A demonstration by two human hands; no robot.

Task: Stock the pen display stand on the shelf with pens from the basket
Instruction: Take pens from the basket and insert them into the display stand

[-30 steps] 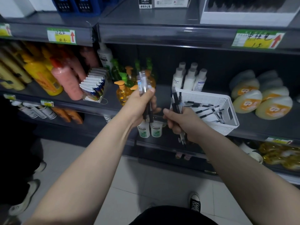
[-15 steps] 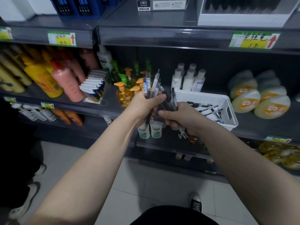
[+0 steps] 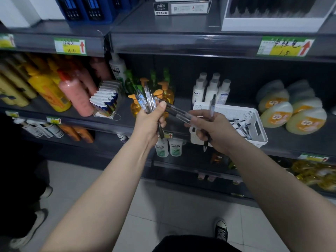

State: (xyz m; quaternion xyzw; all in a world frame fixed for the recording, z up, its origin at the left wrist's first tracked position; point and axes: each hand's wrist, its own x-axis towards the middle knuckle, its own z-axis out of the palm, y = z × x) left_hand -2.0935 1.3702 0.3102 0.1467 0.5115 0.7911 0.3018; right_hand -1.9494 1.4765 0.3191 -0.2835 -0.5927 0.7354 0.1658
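The left hand (image 3: 149,122) is clamped around a fanned bundle of pens (image 3: 145,100), tips pointing up. The right hand (image 3: 216,130) grips spare pens (image 3: 179,112) that slant across toward the left thumb. The white basket (image 3: 241,113) sits just behind the right hand, and the display stand (image 3: 272,24) is on the shelf well above it.

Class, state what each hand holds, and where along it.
The left hand grips a bundle of pens around their lower halves; right hand grips an upright pen at mid-barrel.

Dim, soft focus, w/ curved edges (wide-angle)
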